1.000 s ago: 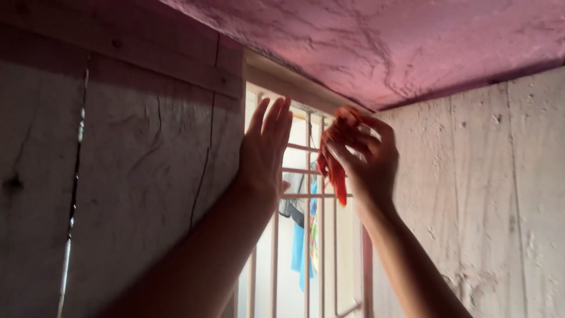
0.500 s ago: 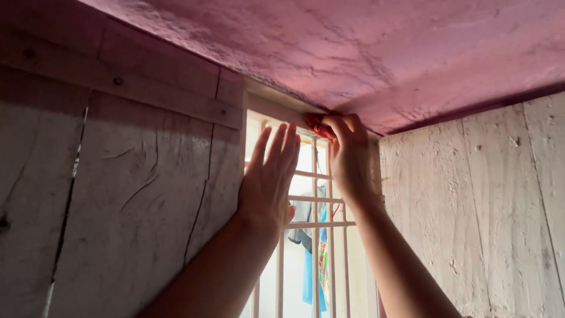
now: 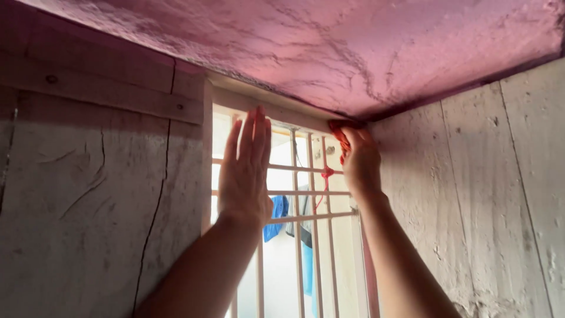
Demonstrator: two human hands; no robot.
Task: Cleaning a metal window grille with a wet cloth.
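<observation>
Plank wall [image 3: 88, 206] at left, bare of signs. Left hand [image 3: 246, 171] raised flat, fingers straight and together, gripping nothing, held against the window grille [image 3: 294, 194]. Red cord [image 3: 340, 141] pinched in the curled right hand [image 3: 360, 162] at the grille's top right corner, trailing down along a bar to a knot [image 3: 327, 172]. Blue cloth [image 3: 275, 215] hanging outside, pink ceiling [image 3: 353, 53] above.

Camera: you have one view, worn on your head.
Facing: it tilts upward at the barred window [image 3: 294, 194], the pink ceiling [image 3: 353, 53] above it.
Nearness: close; your forearms rise from the bottom edge.
Sides: plank walls [image 3: 88, 206] frame both edges.
</observation>
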